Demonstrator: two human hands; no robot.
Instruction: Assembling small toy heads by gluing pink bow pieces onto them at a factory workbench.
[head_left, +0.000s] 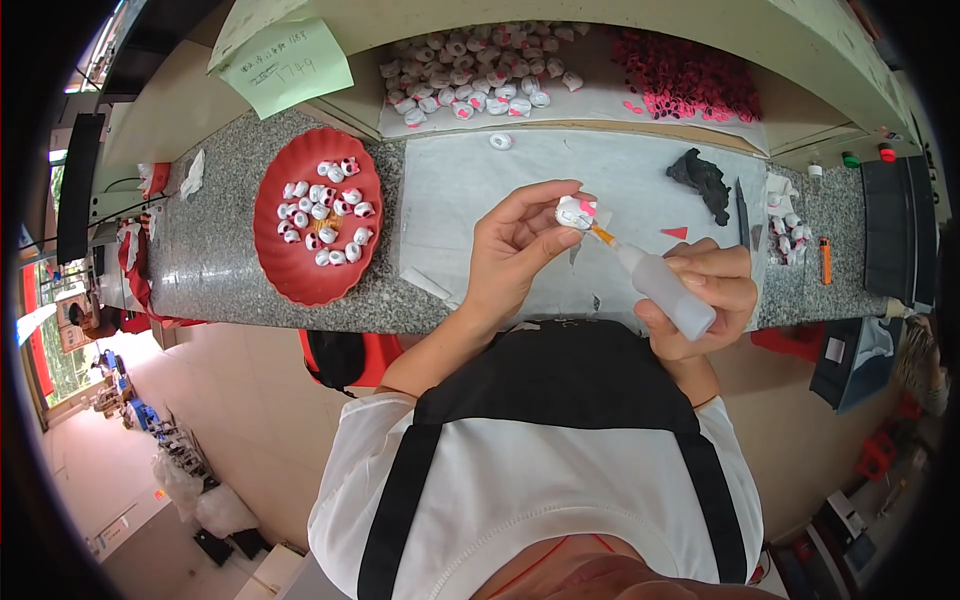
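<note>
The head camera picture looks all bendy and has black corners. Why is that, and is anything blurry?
In the head view, the fisheye lens curves the granite counter and leaves a black rim. The middle is sharp: the left hand, the small white piece and the glue bottle in the right hand. Edges look softer and squashed.

A speckled grey granite counter (215, 250) crosses the middle, a beige shelf unit (620, 20) lies toward twelve o'clock, pale tiled floor (240, 400) spreads toward seven, and daylight enters through a window (45, 330) at nine.
</note>
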